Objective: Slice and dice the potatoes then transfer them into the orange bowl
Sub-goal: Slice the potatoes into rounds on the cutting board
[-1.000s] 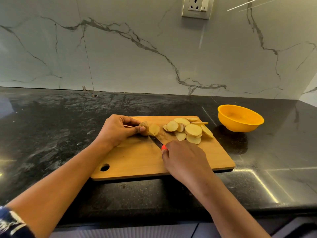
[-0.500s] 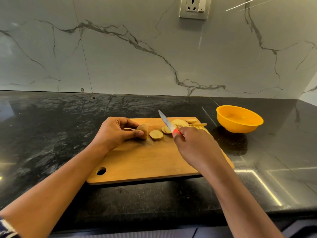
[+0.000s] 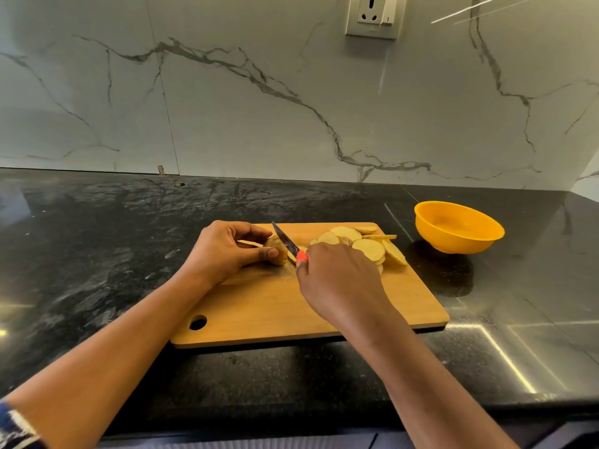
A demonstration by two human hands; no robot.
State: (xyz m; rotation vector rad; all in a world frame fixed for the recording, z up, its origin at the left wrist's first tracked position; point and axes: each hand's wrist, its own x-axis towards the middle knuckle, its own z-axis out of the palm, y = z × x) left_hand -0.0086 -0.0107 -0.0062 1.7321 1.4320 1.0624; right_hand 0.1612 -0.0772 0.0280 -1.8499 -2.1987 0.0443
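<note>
A wooden cutting board (image 3: pixel 259 315) lies on the black counter. My left hand (image 3: pixel 223 251) pinches the brown end piece of a potato (image 3: pixel 278 251) at the board's far left. My right hand (image 3: pixel 337 283) grips a knife (image 3: pixel 287 243) with a red-orange handle; its blade rests tilted against the potato's cut side. A pile of pale round potato slices (image 3: pixel 366 246) lies at the board's far right, partly hidden behind my right hand. The orange bowl (image 3: pixel 458 226) stands to the right of the board and looks empty.
The glossy black counter (image 3: pixel 97 254) runs to a marble backsplash with a wall socket (image 3: pixel 372 14) above. The counter's front edge is just below the board. A hanging hole (image 3: pixel 197 322) marks the board's near left corner.
My right hand swung the knife from the slice pile back left to the potato end. The loose slice beside the potato is now mostly hidden behind the blade and my hand. My left hand kept its hold.
</note>
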